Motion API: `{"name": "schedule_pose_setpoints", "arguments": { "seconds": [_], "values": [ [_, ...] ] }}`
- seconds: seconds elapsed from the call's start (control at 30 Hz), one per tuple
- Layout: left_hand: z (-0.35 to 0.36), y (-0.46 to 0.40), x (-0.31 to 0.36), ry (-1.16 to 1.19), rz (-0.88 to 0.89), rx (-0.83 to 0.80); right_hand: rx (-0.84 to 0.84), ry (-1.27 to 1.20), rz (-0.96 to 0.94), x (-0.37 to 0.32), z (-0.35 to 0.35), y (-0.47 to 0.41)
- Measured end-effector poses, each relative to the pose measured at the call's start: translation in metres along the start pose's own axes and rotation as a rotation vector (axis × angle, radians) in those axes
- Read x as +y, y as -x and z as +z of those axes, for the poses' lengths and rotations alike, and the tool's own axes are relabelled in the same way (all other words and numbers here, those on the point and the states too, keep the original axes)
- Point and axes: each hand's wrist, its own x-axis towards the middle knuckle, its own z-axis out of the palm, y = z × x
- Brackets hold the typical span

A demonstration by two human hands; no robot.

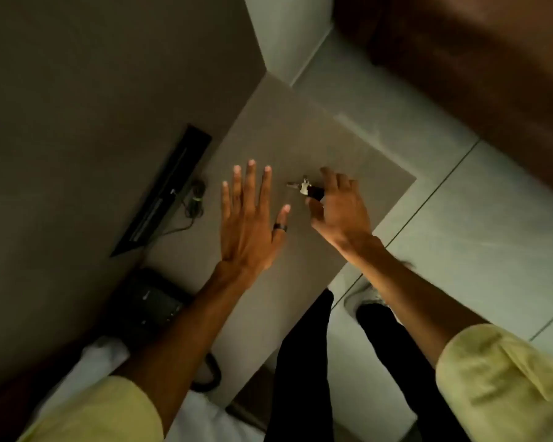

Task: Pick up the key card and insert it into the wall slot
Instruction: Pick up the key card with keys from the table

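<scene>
My right hand (340, 207) is curled around a small dark key card or fob (315, 193) with metal keys (299, 186) hanging off its far end, just above a grey tabletop (348, 148). Most of the dark piece is hidden by my fingers. My left hand (249, 218) hovers flat over the same tabletop, fingers spread and holding nothing, a dark ring on the thumb. No wall slot can be made out in the dim view.
A long dark bar (165, 189) lies along the wall on the left with a coiled cable (194, 199) beside it. A dark telephone (150, 303) sits nearer me. Pale floor tiles (476, 224) lie to the right, and my legs and a shoe (364, 298) are below.
</scene>
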Motion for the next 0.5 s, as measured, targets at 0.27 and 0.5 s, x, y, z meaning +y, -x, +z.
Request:
{"name": "schedule_pose_setpoints", "arguments": {
  "seconds": [0.27, 0.5],
  "values": [
    [0.011, -0.001, -0.002, 0.029, 0.011, 0.014, -0.085, -0.090, 0.107, -0.002, 0.018, -0.019],
    [-0.067, -0.001, 0.052, 0.104, 0.032, 0.111, -0.035, -0.330, 0.142, 0.002, -0.078, -0.009]
  ]
}}
